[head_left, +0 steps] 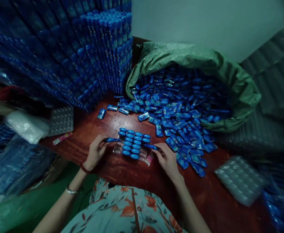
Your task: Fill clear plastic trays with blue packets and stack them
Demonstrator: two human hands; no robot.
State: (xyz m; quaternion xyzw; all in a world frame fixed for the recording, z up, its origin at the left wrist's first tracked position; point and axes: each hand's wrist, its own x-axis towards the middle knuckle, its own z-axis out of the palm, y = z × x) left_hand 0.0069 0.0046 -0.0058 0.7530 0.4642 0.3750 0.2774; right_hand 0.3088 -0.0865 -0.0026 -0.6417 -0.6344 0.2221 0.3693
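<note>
Both hands work at the desk's near edge, left hand and right hand each pinching one small blue oval plastic case beside the part-filled clear blister tray, where a nudge could unseat seated cases.

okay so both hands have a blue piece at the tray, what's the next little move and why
Probably seat the blue piece in the left hand into the tray at its left edge. The tray already holds rows of blue pieces, and the right hand brings another piece to its right side.
</note>
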